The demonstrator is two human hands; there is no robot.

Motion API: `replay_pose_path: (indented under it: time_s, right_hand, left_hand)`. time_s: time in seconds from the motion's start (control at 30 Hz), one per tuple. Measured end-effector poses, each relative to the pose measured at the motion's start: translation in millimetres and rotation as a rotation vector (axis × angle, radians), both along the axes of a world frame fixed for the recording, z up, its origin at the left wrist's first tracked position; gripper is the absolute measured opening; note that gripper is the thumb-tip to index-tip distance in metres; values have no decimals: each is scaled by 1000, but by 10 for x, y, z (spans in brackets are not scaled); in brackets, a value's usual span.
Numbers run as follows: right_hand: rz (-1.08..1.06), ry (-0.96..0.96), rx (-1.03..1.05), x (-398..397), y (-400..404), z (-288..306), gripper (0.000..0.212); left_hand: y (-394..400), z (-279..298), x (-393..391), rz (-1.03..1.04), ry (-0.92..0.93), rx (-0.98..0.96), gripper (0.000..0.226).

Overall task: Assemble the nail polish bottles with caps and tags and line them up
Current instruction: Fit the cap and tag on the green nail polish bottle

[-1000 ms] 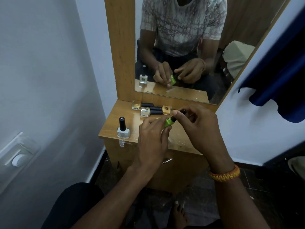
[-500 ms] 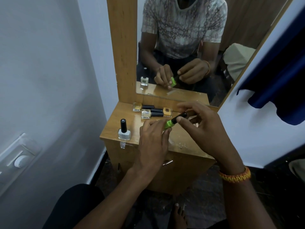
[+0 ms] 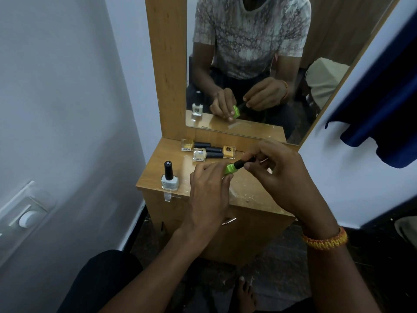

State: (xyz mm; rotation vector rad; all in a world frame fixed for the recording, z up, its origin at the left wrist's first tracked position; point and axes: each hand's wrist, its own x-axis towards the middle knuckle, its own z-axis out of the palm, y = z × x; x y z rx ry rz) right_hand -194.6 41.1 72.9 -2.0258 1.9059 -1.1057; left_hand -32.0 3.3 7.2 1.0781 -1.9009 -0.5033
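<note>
1. Left hand curled round the green bottle, held tilted just above the dresser top, in front of the mirror.
2. Right hand pinching the black cap at the green bottle's neck, thumb and fingers closed on it; probably screwing it on, though how tight it sits cannot be told.
3. Done so far, by the look of it: one pale grey bottle standing upright and capped near the front left edge of the dresser top, with a clear tag hanging just below it.
4. Left to do: three yellowish bottles lying on their sides at the foot of the mirror, capped but not stood up or lined up; no tags made out on them.
5. Green bottle not yet set down beside the grey one; tag for it not visible.
6. Against the earlier frames: same two-handed grip on bottle and cap, right-hand fingers shifted along the cap, consistent with twisting; grey bottle and lying bottles unmoved.
</note>
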Motion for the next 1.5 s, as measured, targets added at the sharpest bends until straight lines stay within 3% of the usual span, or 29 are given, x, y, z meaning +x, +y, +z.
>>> replay_pose_path:
  time_s: [0.1, 0.17, 0.27, 0.4, 0.6, 0.73, 0.83, 0.93, 1.0, 1.13, 1.5]
  right_hand:
    - [8, -58, 46, 44, -19, -10, 43]
    - [-108, -63, 32, 101, -34, -20, 50]
    - [-192, -45, 7, 142, -48, -37, 39]
    - [-67, -46, 22, 133, -36, -30, 14]
    - [13, -32, -32, 52, -11, 15, 14]
    - [-32, -299, -136, 44, -9, 25, 15]
    - [-42, -673, -115, 64, -21, -2, 16]
    - [-1, -1169, -11, 90, -31, -46, 20]
    - [-10, -1345, 50, 93, -36, -84, 23]
    - [-17, -1435, 93, 79, -49, -141, 17]
    - [-62, -1345, 87, -81, 5, -169, 21]
  left_hand:
    - [12, 12, 0, 0, 19, -3, 32]
    - [16, 17, -5, 3, 18, -7, 33]
    - [0, -13, -6, 6, -8, -15, 33]
    - [-12, -9, -2, 29, -30, -36, 30]
    - [-16, 44, 7, 93, 6, -15, 28]
    - [-19, 59, 0, 142, 60, 30, 29]
    - [-38, 64, -2, 183, 47, 82, 30]
    - [-54, 79, -14, 221, 5, 115, 31]
    - [-49, 106, -31, 250, -27, 143, 32]
    - [-88, 115, -42, 291, -109, 176, 34]
    - [-119, 74, -53, 325, -154, 219, 41]
